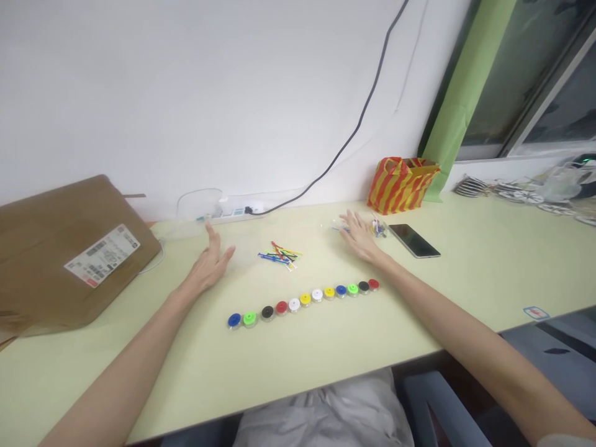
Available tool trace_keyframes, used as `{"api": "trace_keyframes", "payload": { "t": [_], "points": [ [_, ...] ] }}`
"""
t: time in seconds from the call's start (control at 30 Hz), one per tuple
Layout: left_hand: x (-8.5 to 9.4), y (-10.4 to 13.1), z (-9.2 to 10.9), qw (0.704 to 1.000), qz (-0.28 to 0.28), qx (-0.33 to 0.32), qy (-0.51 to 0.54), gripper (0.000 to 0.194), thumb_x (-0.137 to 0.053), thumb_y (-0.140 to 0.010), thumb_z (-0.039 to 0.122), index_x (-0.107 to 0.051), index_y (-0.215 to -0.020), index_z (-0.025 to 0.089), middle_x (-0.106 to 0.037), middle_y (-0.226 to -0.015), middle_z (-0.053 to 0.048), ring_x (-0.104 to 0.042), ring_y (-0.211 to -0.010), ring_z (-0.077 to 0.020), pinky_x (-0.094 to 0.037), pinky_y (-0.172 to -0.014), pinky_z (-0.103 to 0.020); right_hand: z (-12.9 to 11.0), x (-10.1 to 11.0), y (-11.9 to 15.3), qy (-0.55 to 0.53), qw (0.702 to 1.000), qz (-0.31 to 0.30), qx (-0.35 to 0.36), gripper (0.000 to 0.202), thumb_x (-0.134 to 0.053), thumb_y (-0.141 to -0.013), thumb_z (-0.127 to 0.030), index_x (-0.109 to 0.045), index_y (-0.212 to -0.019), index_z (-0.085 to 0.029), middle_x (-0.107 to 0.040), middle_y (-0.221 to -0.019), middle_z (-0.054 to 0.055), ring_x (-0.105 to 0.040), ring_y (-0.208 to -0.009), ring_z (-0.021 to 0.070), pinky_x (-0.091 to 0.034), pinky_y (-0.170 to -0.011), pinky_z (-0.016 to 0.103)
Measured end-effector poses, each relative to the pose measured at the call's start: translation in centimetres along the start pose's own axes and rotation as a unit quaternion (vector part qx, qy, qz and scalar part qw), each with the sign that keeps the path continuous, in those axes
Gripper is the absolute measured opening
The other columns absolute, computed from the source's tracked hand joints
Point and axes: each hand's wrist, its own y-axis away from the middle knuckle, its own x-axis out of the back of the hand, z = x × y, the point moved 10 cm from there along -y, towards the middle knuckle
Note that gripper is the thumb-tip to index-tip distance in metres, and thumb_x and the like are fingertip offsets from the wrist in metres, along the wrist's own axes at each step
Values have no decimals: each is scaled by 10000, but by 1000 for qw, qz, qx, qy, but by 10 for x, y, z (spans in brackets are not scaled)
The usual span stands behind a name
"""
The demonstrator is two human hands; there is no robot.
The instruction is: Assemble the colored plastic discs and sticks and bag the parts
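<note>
The left hand (208, 268) is above the bench (465, 279), empty, with its thumb and fingers spread apart. It is to the left of a messy little pile of thin sticks (280, 255) in blue, red, yellow, green, black and white. The right hand (361, 239) is on the other side of the pile, palm down, with its fingers loose and stretched out. Some small bits (379, 228) lie right beside it, and I cannot tell if it touches them.

In front of the pile, twelve round tops (293, 304) make a long, slanting row. From the left they go blue, green, black, red, white, yellow, white, yellow, blue, green, black, red.

A phone (414, 240) lies flat to the right of the right hand. Behind it stands a red and yellow striped bag (400, 186). A big brown parcel (46, 242) with a white label sits on the far left.
</note>
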Motion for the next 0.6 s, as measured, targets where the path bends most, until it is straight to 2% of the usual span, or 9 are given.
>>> {"api": "trace_keyframes", "payload": {
  "t": [0.07, 0.13, 0.27, 0.37, 0.43, 0.5, 0.6],
  "points": [
    [-1, 0, -2, 999, -22, 23, -9, 1007, -387, -965, 607, 312, -1534, 158, -341, -1597, -222, -548, -1330, -357, -405, -1084, -513, 5, -9, 1, -9, 1000, -28, -9, 719, -368, -980, -489, -166, -1596, -178, -245, -1651, 146, -26, -1567, 330, -131, -1218, 637],
    [2, 0, -1, 999, -30, 35, -18, 1021, -413, -951, 600, 303, -1541, 175, -392, -1574, -214, -623, -1231, -360, -434, -1037, -504, 7, -13, 2, -14, 999, -48, -17, 770, -388, -967, -491, -88, -1592, -156, -221, -1650, 173, 18, -1569, 322, -118, -1222, 633],
    [4, -2, 4, 997, -47, 30, -55, 983, -467, -918, 564, 137, -1606, 205, -667, -1330, -139, -718, -978, -320, -483, -932, -432, 2, -13, 4, -8, 998, -69, -5, 657, -421, -953, -511, -271, -1517, -209, -25, -1700, 135, 60, -1561, 355, -121, -1208, 653],
    [3, -3, 3, 995, -57, 28, -76, 936, -467, -908, 568, 24, -1626, 222, -755, -1113, -82, -722, -908, -307, -493, -889, -402, -5, -10, 5, 7, 997, -73, 13, 563, -424, -961, -508, -377, -1465, -261, 27, -1709, 91, 64, -1557, 372, -143, -1182, 685],
    [1, -2, 1, 995, -62, 25, -80, 931, -463, -908, 579, 13, -1626, 226, -756, -1100, -78, -720, -940, -313, -492, -903, -410, -8, -10, 6, 22, 996, -78, 23, 524, -421, -970, -494, -427, -1452, -288, 28, -1711, 69, 71, -1554, 384, -139, -1171, 702],
    [-3, -1, -2, 994, -66, 18, -81, 924, -445, -919, 587, 36, -1623, 231, -713, -1238, -104, -693, -1074, -331, -463, -982, -451, -10, -11, 6, 39, 995, -85, 33, 498, -426, -974, -475, -473, -1439, -304, 28, -1712, 52, 68, -1552, 397, -134, -1164, 712],
    [-14, 0, -9, 993, -79, 3, -85, 852, -361, -960, 597, 57, -1620, 256, -470, -1547, -130, -481, -1392, -361, -319, -1142, -544, -10, -12, 6, 58, 994, -81, 39, 505, -445, -971, -428, -476, -1463, -322, 25, -1712, 36, 36, -1552, 408, -157, -1159, 716]
  ]
}}
